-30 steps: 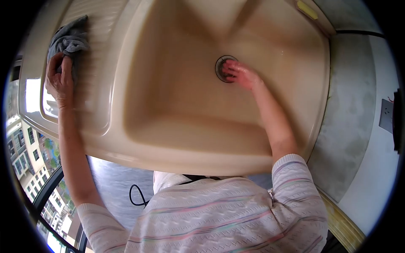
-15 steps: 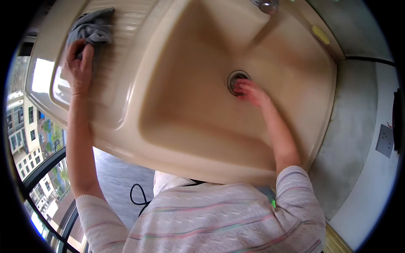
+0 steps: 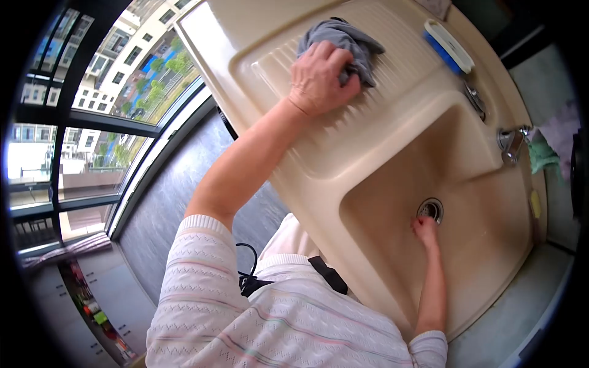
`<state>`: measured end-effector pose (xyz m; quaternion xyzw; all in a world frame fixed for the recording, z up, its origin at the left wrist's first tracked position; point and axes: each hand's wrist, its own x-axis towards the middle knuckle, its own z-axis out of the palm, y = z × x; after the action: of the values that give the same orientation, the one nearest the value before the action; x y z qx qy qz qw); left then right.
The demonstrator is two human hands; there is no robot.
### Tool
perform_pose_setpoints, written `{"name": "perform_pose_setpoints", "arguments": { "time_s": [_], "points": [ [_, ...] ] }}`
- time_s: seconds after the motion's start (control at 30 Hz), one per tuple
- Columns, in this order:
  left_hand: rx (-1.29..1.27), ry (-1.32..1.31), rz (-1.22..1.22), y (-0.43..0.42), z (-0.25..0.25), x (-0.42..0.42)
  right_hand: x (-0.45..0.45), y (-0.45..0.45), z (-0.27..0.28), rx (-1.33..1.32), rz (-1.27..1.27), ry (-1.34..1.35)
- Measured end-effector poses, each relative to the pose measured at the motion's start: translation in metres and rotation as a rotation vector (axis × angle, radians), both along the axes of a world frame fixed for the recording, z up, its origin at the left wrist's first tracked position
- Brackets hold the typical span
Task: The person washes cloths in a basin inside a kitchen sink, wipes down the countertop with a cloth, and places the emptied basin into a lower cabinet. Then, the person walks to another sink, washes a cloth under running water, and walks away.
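My left hand (image 3: 322, 76) is closed on a crumpled grey cloth (image 3: 351, 42), on the ribbed drainboard (image 3: 270, 67) beside the basin. Down in the beige sink (image 3: 392, 202), my right hand (image 3: 424, 228) is at the near edge of the round metal drain (image 3: 431, 210). Its fingers are curled together; whatever they may hold is too small to make out. Part of the drain's strainer shows past the fingers.
A blue-bristled brush (image 3: 449, 48) lies along the back ledge. Near it is a metal tap (image 3: 510, 144), with a green cloth (image 3: 543, 153) beyond. A yellow piece (image 3: 535, 203) rests on the right rim. Windows (image 3: 123, 129) stand at the left.
My view has swung left toward the drainboard and windows. The left hand now grips the cloth more fully from above. My right hand's fingers, spread over the drain before, have curled in.
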<state>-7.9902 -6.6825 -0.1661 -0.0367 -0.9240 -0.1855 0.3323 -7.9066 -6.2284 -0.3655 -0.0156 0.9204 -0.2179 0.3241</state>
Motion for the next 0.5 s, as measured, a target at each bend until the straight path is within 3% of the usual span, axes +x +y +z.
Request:
{"name": "perform_pose_setpoints", "arguments": {
  "time_s": [0.1, 0.2, 0.33, 0.5],
  "points": [
    [-0.213, 0.098, 0.121, -0.001, 0.012, 0.000, 0.025, -0.014, -0.004, -0.047, 0.111, 0.003],
    [0.002, -0.288, 0.120, -0.006, -0.002, -0.010, 0.028, -0.026, 0.009, -0.182, 0.088, -0.048],
    [0.051, -0.297, 0.003, -0.004, -0.003, -0.008, 0.010, -0.076, 0.073, -0.400, -0.058, 0.058],
    [0.459, -0.475, -0.481, 0.052, 0.038, 0.022, -0.023, -0.139, 0.160, -0.375, 0.268, 0.395]
  ]
}}
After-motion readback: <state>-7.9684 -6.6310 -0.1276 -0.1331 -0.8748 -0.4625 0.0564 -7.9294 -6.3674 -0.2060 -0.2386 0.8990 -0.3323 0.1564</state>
